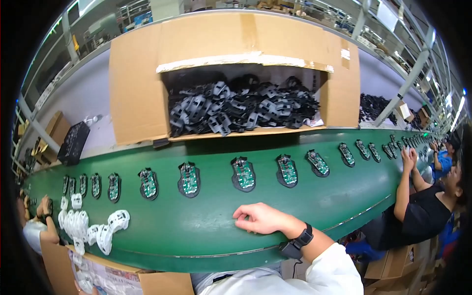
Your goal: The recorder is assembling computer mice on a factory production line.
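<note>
My right hand (259,219) is over the near part of the green conveyor belt (196,236), its fingers loosely curled with nothing visible in them. In front of it, a row of black computer mouse bases with green circuit boards (243,174) runs along the belt. At the lower left, my left hand (87,291) shows only in part at the picture's edge. Its fingers are closed on white plastic shells (84,279) over an open carton (115,280). More white plastic shells (76,223) lie heaped on the belt's near left.
Beyond the belt stands a large cardboard box (137,88) heaped with black and grey plastic parts (241,105). A black bin (73,142) is at the far left. Co-workers sit at the right (418,211) and left (39,228), their hands at the belt.
</note>
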A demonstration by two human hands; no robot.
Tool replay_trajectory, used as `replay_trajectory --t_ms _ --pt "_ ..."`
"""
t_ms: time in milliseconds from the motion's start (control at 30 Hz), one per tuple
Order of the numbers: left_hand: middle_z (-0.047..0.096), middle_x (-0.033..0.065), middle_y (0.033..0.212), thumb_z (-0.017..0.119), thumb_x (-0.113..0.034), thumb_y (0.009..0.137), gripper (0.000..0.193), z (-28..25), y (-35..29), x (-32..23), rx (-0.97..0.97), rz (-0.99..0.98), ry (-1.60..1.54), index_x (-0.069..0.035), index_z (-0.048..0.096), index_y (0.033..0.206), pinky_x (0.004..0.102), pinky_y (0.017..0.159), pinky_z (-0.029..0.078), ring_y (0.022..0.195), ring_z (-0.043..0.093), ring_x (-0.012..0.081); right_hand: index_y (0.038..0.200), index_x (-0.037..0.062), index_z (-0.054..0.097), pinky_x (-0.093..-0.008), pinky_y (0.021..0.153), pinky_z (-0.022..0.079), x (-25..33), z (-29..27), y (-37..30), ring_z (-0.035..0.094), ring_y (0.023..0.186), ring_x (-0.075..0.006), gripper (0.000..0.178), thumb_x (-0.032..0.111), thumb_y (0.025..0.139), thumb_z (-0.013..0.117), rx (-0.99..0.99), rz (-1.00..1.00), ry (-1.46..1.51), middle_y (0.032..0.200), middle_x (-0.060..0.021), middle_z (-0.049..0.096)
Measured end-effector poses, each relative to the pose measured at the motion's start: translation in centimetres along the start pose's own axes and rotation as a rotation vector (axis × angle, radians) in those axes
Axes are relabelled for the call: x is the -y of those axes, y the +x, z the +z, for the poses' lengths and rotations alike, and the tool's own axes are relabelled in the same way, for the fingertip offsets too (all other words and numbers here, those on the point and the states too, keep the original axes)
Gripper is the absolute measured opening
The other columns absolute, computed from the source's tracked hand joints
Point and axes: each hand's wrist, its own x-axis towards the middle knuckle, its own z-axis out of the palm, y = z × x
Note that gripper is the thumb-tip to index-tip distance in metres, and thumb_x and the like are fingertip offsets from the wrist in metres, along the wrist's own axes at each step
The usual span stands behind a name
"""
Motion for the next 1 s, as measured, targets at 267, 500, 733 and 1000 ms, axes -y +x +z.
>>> replay_trajectory --t_ms 267,500,733,1000 --pt "0.044 0.0288 0.149 0.077 -0.004 0.065 0.091 0.7 -7.2 -18.9 0.137 1.046 -0.197 -0.007 0.046 0.150 0.0493 0.114 0.039 0.135 0.046 0.0470 0.146 0.0141 0.049 -0.0485 0.113 0.041 9.6 -16.9 2.6 0.047 0.134 -0.0453 0.082 0.030 0.074 0.084 -0.915 -0.653 -0.934 0.143 -0.0262 0.050" --pt "0.041 0.0242 0.151 0.082 -0.002 0.067 0.095 5.7 2.0 -18.6 0.021 1.045 0.014 -0.016 0.044 0.152 0.0498 0.107 0.044 0.128 0.051 0.0450 0.162 0.0356 0.022 -0.0512 0.110 0.046 13.8 -17.5 6.4 0.047 0.136 -0.0496 0.117 0.038 0.066 0.090 -0.679 -0.054 -1.179 0.155 -0.0343 0.034" --pt "0.024 0.0293 0.161 0.088 -0.025 0.065 0.112 4.4 4.4 -15.2 -0.011 0.720 0.213 -0.013 0.030 0.160 0.0580 0.118 0.027 0.146 0.026 0.0500 0.155 0.0372 0.040 -0.0472 0.100 0.054 13.4 -12.2 9.2 0.057 0.125 -0.0451 0.096 0.018 0.070 0.079 -0.791 -0.339 -1.140 0.145 -0.0272 0.047" --pt "0.043 0.0331 0.148 0.083 -0.028 0.072 0.074 0.0 2.1 -5.3 0.368 1.415 -0.388 -0.006 0.056 0.138 0.0510 0.116 0.038 0.140 0.041 0.0484 0.135 0.0268 0.065 -0.0417 0.105 0.051 16.6 6.7 13.4 0.059 0.125 -0.0371 0.066 0.002 0.074 0.071 -0.927 -0.451 -0.987 0.135 -0.0171 0.061"
